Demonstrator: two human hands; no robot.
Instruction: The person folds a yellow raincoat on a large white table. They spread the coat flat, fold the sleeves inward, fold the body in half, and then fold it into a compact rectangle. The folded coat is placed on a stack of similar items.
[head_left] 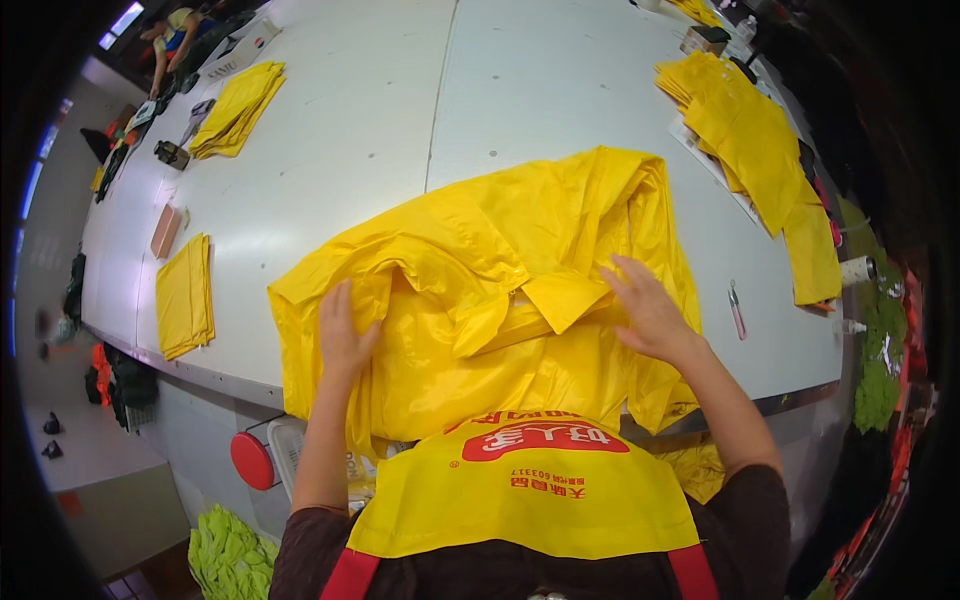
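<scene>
A shiny yellow collared jacket [450, 370] lies spread and rumpled on the white table in front of me, its near part hanging over the edge towards my apron. Its pointed collar [565, 302] and a short stretch of front fastening show in the middle. My left hand [346, 332] rests on the jacket's left side, fingers stretched forward and thumb apart. On the other side, my right hand [648, 312] is over the fabric right of the collar, its fingers spread. Neither hand grips the cloth. Folds hide the jacket's inside.
Folded yellow pieces lie in stacks at the left [185, 297], far left [237, 110] and right [745, 140]. Pink-handled snips [738, 312] lie right of the jacket. A pinkish block [165, 231] sits left. Below are a red round stool [252, 461] and lime-green fabric [230, 555]. Another person [180, 40] works far left.
</scene>
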